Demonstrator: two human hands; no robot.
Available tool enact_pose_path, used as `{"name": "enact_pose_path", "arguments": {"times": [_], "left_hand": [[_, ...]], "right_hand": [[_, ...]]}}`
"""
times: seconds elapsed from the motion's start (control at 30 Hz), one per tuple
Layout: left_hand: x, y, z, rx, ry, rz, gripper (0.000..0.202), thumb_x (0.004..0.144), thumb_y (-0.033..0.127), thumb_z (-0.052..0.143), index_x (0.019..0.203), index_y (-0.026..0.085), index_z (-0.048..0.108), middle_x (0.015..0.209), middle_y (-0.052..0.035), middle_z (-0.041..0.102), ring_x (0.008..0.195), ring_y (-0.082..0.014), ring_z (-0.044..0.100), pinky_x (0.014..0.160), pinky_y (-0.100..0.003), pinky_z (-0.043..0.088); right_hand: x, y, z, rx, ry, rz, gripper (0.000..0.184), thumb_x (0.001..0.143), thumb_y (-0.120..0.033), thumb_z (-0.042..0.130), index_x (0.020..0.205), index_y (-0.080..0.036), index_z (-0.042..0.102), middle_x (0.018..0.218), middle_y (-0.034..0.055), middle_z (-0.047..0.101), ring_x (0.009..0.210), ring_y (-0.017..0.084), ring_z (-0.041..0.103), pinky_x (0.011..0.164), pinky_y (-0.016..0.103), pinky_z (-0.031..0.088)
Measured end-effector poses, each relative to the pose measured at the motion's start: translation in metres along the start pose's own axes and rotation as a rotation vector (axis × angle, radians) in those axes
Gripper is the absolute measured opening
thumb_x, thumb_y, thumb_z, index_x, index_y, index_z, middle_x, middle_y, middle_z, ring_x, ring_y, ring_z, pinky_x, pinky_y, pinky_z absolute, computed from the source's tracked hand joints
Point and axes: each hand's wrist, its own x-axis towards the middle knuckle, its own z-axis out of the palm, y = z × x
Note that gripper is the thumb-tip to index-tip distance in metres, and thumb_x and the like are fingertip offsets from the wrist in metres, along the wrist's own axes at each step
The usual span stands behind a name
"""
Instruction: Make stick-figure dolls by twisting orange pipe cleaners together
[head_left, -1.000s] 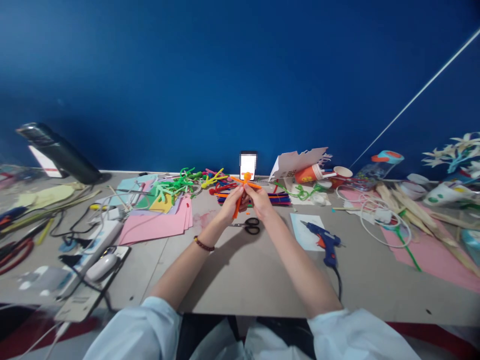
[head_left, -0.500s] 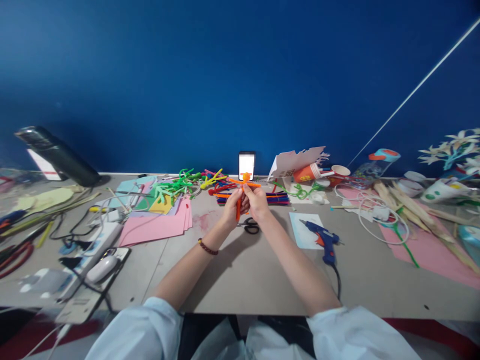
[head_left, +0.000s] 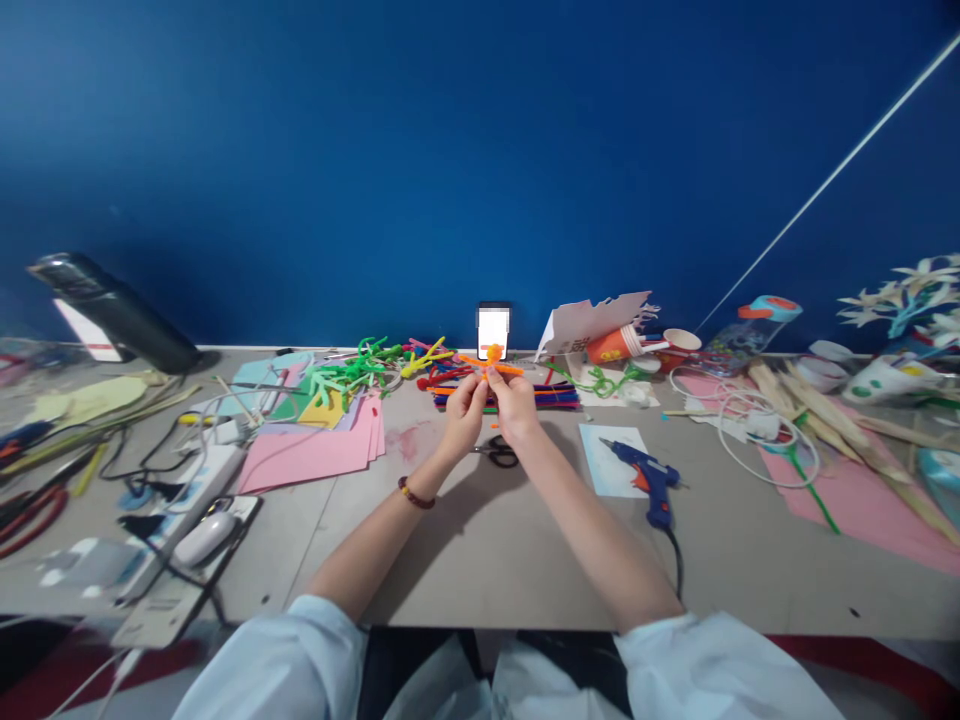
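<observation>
Both my hands meet at the middle of the view around an orange pipe-cleaner figure, which has a round top and two arms sticking out sideways. My left hand pinches it from the left, fingers closed. From the right, my right hand grips it with thumb and fingers together. Its lower part is mostly hidden by my fingers. Behind the hands lies a bundle of dark pipe cleaners. Black-handled scissors rest on the table just below my hands.
A phone stands against the blue wall. Green pipe cleaners and pink paper sheets lie to the left, beyond a power strip. At right are a blue glue gun, an orange paper cup and a white cable coil.
The long orange strand that hung below my left hand no longer shows there. My left fingers have shifted up and closed nearer the figure's middle.
</observation>
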Motion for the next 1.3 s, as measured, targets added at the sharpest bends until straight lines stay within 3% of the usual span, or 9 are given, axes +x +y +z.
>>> {"name": "enact_pose_path", "arguments": {"times": [0.2,0.33,0.53,0.87,0.97,1.03,1.13,1.23,1.3], "left_hand": [[0.006,0.01,-0.001,-0.198,-0.207,-0.229,0.04,0.08,0.052,0.054,0.062,0.017,0.049,0.045,0.0043,0.041,0.036,-0.0064,0.032,0.038,-0.022,0.021],[0.011,0.014,-0.004,-0.239,-0.248,-0.315,0.044,0.079,0.059,0.05,0.069,0.016,0.054,0.05,0.0011,0.049,0.039,-0.0087,0.041,0.036,-0.022,0.025],[0.011,0.013,-0.004,-0.146,-0.114,-0.164,0.038,0.076,0.05,0.063,0.064,0.018,0.048,0.049,0.0042,0.045,0.041,-0.0065,0.041,0.04,-0.02,0.029],[-0.001,0.002,0.008,-0.168,0.047,-0.109,0.033,0.074,0.048,0.066,0.068,0.018,0.054,0.054,0.0051,0.043,0.043,-0.0061,0.036,0.039,-0.02,0.029],[-0.003,0.004,0.006,-0.036,0.076,-0.008,0.03,0.078,0.046,0.062,0.068,0.018,0.057,0.058,0.0027,0.047,0.048,-0.0077,0.039,0.044,-0.021,0.031],[-0.005,0.009,0.003,0.08,0.081,0.063,0.026,0.079,0.041,0.062,0.067,0.018,0.06,0.062,0.0004,0.051,0.055,-0.0098,0.043,0.05,-0.022,0.034],[-0.005,0.016,-0.002,0.214,0.087,0.151,0.021,0.079,0.033,0.063,0.064,0.018,0.061,0.064,-0.0014,0.053,0.061,-0.012,0.044,0.056,-0.023,0.036],[-0.003,0.015,-0.003,0.223,0.068,0.156,0.022,0.078,0.033,0.063,0.062,0.018,0.059,0.063,-0.0013,0.052,0.06,-0.0116,0.043,0.056,-0.023,0.035],[0.0,0.012,-0.002,0.117,0.023,0.071,0.028,0.079,0.038,0.062,0.06,0.018,0.055,0.057,0.0008,0.048,0.052,-0.0096,0.04,0.049,-0.022,0.032]], "right_hand": [[0.002,-0.014,-0.006,-0.031,-0.191,0.115,0.041,0.059,-0.056,0.074,0.073,-0.018,0.066,0.044,-0.0059,0.049,0.035,0.011,0.046,0.035,0.027,0.039],[0.003,-0.016,-0.009,-0.044,-0.228,0.137,0.04,0.059,-0.057,0.074,0.072,-0.02,0.066,0.042,-0.0073,0.046,0.032,0.01,0.042,0.032,0.026,0.038],[0.003,-0.014,-0.007,-0.038,-0.242,0.089,0.037,0.058,-0.054,0.076,0.069,-0.021,0.067,0.049,-0.0026,0.057,0.041,0.013,0.047,0.038,0.029,0.042],[-0.005,-0.001,0.0,-0.085,-0.066,0.09,0.043,0.06,-0.061,0.071,0.067,-0.019,0.061,0.042,-0.0045,0.049,0.035,0.01,0.039,0.033,0.026,0.03],[-0.005,-0.001,0.001,-0.032,-0.06,0.066,0.04,0.059,-0.057,0.073,0.067,-0.02,0.061,0.049,-0.0024,0.056,0.043,0.013,0.049,0.039,0.027,0.039],[-0.004,-0.001,0.002,0.02,-0.064,0.052,0.037,0.058,-0.053,0.075,0.068,-0.02,0.062,0.06,0.0005,0.063,0.057,0.016,0.059,0.053,0.029,0.049],[-0.002,0.0,0.002,0.084,-0.088,0.084,0.035,0.058,-0.049,0.077,0.07,-0.019,0.063,0.068,0.0017,0.066,0.07,0.019,0.064,0.068,0.032,0.052],[-0.001,0.0,0.001,0.106,-0.081,0.1,0.037,0.056,-0.049,0.078,0.07,-0.02,0.062,0.065,0.0,0.065,0.066,0.017,0.063,0.065,0.031,0.053],[0.0,0.0,0.0,0.097,-0.069,0.085,0.038,0.055,-0.05,0.078,0.069,-0.02,0.061,0.06,-0.0014,0.062,0.058,0.016,0.06,0.056,0.029,0.052]]}}
